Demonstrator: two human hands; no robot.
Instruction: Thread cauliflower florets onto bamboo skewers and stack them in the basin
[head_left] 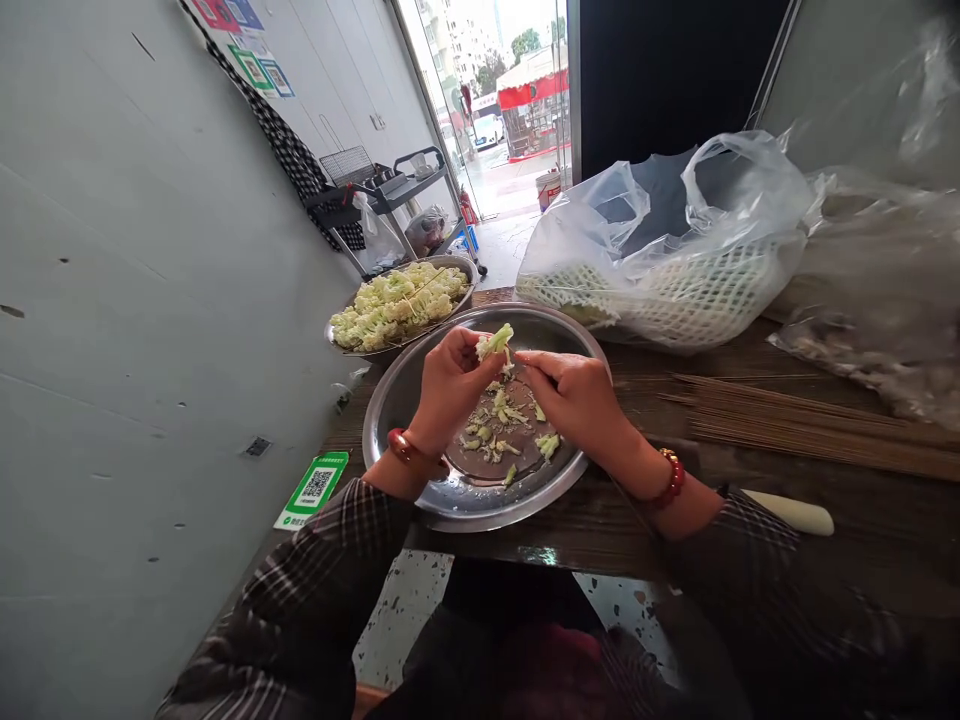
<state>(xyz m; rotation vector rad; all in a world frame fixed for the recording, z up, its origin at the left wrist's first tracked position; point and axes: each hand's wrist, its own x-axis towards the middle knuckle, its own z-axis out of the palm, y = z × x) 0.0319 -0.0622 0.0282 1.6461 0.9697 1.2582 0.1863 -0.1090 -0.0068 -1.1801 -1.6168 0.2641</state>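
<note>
A pale cauliflower floret point(495, 343) with a green stem is pinched in the fingertips of my left hand point(455, 385), above a wide steel basin point(386, 400). Close beside it, my right hand point(571, 392) is closed in a pinch, its fingertips pointing at the floret. Whatever the right fingers grip is too small and hidden to make out. Several cauliflower pieces point(504, 408) and crumbs lie scattered on the basin's bottom under both hands.
Behind on the left stands a bowl point(474, 275) heaped with cauliflower florets point(405, 303). A bundle of thin wooden skewers point(810, 425) and a pale handle point(795, 512) lie on the right. Plastic bags point(675, 280) with net-wrapped produce stand behind. A QR card point(313, 490) is at left.
</note>
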